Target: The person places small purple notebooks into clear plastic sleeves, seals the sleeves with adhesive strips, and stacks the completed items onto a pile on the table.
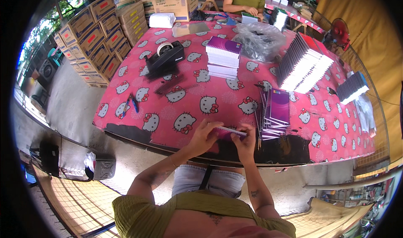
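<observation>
At the near edge of the table, a purple spiral notebook (228, 133) is held between both hands, its bound edge up. My left hand (205, 136) grips its left end, and the fingers of my right hand (245, 140) close on its right end, thumb on the cover. Just right of my right hand lies a loose, fanned pile of purple notebooks (278, 105). Farther off, a neat stack of purple-covered pads (223, 55) stands mid-table. Black binding wires (172, 83) and blue-handled pliers (134, 104) lie to the left.
A black tape dispenser (166, 58) stands at the left, a clear plastic bag (259, 40) at the back. Tall stacks of spiral notebooks (300, 68) and a smaller stack (352, 88) occupy the right. Cartons (90, 38) rise beyond the table's left side. Across the table sits a co-worker (244, 1).
</observation>
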